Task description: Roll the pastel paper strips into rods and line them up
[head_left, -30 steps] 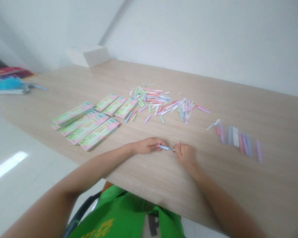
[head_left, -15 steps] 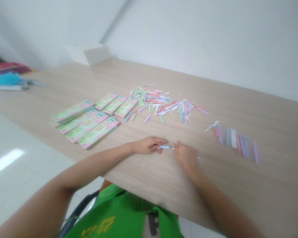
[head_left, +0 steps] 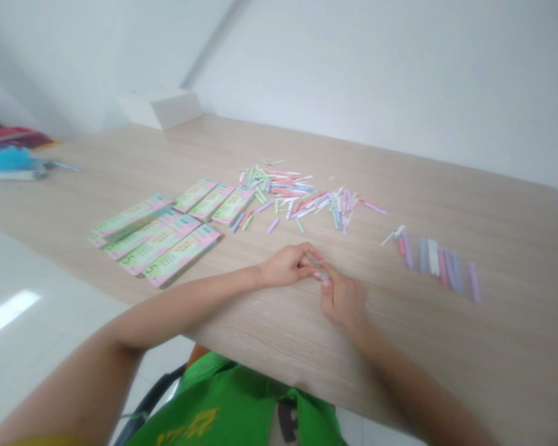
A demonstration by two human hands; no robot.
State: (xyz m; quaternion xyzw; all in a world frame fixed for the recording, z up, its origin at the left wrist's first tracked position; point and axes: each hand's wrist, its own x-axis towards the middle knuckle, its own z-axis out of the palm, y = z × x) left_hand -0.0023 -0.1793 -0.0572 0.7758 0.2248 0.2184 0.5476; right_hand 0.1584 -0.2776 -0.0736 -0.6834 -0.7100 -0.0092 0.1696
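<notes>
Over the near part of the table, my left hand (head_left: 283, 266) pinches a slim, pale pen-like stick (head_left: 323, 274) between thumb and fingers. My right hand (head_left: 345, 298) is closed at the stick's other end, its thumb and fingertips against it. Both hands nearly touch, and their fingers hide much of the stick. Beyond them lies a loose heap of pastel sticks and tubes (head_left: 302, 192) in pink, green, purple, blue and white. To the right, a spaced row of similar coloured sticks (head_left: 441, 266) lies side by side, blurred.
Several green and pink printed boxes (head_left: 179, 254) lie flat on the table (head_left: 260, 322) at left. A white block-like box (head_left: 162, 110) stands by the wall. Blue and red items (head_left: 9, 158) sit at the far left edge.
My hands have come closer together, and my right fingers now cover more of the stick. The stick has turned from nearly level to slanting. The view has shifted slightly.
</notes>
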